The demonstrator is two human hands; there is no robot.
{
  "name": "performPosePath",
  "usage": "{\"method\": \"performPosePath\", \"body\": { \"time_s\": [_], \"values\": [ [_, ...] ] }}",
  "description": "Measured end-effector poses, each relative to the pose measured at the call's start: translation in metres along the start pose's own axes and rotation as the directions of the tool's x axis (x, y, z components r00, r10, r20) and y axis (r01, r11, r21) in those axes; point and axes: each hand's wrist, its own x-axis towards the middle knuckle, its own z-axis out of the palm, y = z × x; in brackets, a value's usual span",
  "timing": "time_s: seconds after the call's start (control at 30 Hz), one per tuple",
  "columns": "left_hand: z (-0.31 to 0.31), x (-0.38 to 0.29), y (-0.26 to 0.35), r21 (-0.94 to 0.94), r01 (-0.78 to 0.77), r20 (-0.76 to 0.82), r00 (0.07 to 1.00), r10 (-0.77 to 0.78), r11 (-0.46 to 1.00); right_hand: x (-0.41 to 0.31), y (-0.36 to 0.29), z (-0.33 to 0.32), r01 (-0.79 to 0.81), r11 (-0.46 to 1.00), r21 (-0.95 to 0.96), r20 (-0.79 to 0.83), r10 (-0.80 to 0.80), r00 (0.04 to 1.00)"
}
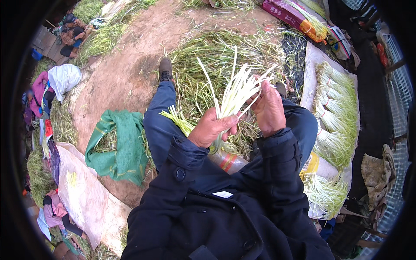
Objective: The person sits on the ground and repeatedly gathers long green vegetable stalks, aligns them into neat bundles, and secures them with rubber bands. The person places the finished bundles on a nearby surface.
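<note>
A loose bunch of pale, blanched leafy stalks [235,94], seemingly chives, fans upward from my left hand [214,126]. My left thumb closes across the stalks near their lower part, and their leafy ends hang below the fist. My right hand [269,107] is at the upper right of the bunch, with some stalk ends between its thumb and fingers. Beneath both hands, between my legs, spreads a heap of green and straw-coloured trimmings [224,61]. Greener stalks [178,120] lie across my left thigh. A clear-wrapped roll with red and yellow bands [229,161] lies below my left hand.
At right, tied bundles of stalks [334,113] lie in a row on a pale sheet [310,65], with loose stalks [325,195] nearer me. A green woven sack [123,146] lies on the left. Several people sit along the left edge near a white sack [65,79].
</note>
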Motion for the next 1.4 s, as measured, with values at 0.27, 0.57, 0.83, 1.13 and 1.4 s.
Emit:
{"method": "performPosePath", "body": {
  "time_s": [0.27, 0.57, 0.83, 1.13, 1.4],
  "values": [
    [-0.014, -0.011, -0.008, -0.047, 0.002, -0.049, 0.999, -0.004, 0.999, 0.012, 0.004, -0.017, 0.030, 0.983, 0.180, 0.047, -0.039, 0.998],
    [-0.021, -0.020, -0.019, -0.053, 0.019, -0.097, 0.995, -0.024, 0.998, 0.020, 0.010, -0.047, -0.013, 0.997, 0.076, -0.027, 0.015, 1.000],
    [-0.027, -0.024, -0.021, -0.154, 0.000, -0.127, 0.992, -0.020, 0.988, 0.020, 0.016, -0.045, -0.123, 0.991, 0.047, -0.145, 0.128, 0.981],
    [-0.026, -0.024, -0.025, -0.111, 0.003, -0.206, 0.978, -0.026, 0.994, 0.000, 0.045, -0.033, -0.263, 0.932, -0.250, -0.028, 0.264, 0.964],
    [-0.021, -0.026, -0.025, -0.069, 0.027, -0.164, 0.986, -0.038, 0.997, 0.002, 0.052, -0.026, -0.213, 0.964, -0.162, -0.044, 0.208, 0.977]
  ]
}}
